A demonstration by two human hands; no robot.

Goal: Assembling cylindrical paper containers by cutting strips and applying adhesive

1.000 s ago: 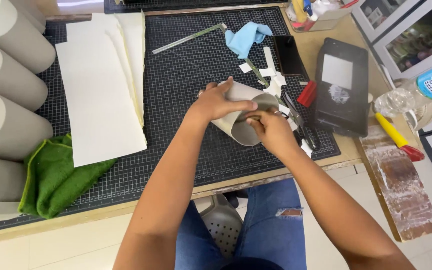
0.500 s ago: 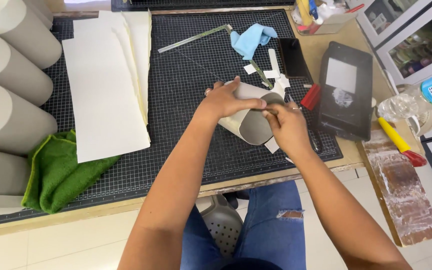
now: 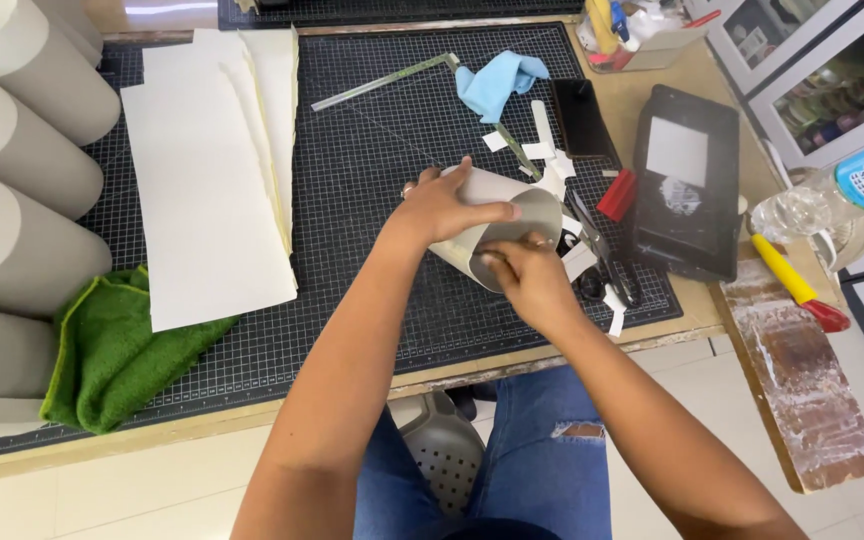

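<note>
Clasped in both hands: left hand (image 3: 442, 205) wraps the card tube (image 3: 500, 225), right hand (image 3: 527, 278) pinches its rim; light, springy, probably creases easily, so hold gently.

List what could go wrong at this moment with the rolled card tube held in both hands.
The left hand wraps the rolled card tube while the right hand presses at its open end; a hard squeeze might crease it, and a slack grip might let it spring open. Scissors and paper scraps lie just beside the right hand, so it could knock them or snag on them.
</note>
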